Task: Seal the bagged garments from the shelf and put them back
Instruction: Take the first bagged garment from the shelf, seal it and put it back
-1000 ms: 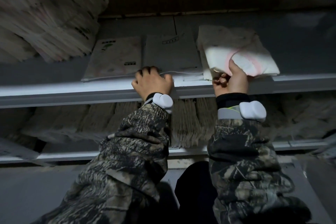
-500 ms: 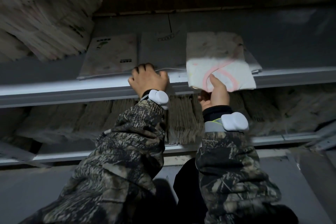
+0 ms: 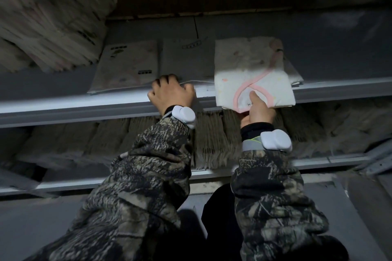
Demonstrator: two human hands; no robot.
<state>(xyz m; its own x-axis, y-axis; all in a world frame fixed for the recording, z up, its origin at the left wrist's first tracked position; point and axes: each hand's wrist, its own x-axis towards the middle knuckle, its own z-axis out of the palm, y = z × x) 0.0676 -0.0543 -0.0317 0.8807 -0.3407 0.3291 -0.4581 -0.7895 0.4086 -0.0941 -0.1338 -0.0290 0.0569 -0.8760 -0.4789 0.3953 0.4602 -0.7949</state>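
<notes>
A white folded garment with pink trim (image 3: 252, 78) lies half over the front edge of the grey shelf (image 3: 339, 89). My right hand (image 3: 257, 109) grips its near edge, thumb on top, fingers underneath. To its left an empty-looking clear bag (image 3: 186, 57) lies flat on the shelf, and my left hand (image 3: 171, 93) is curled over that bag's front edge at the shelf lip. A bagged garment (image 3: 127, 68) lies flat further left. Whether the pink-trimmed garment is inside a bag I cannot tell.
A tall leaning stack of bagged garments (image 3: 48, 23) fills the shelf's left end. More packed garments stand on edge on the lower shelf (image 3: 212, 144) and on the shelf above. Another bag's corner (image 3: 296, 74) shows under the held garment.
My right hand has drawn the pink-trimmed garment left and toward me, so it now overhangs the shelf edge. My left hand has stayed on the flat bag's edge.
</notes>
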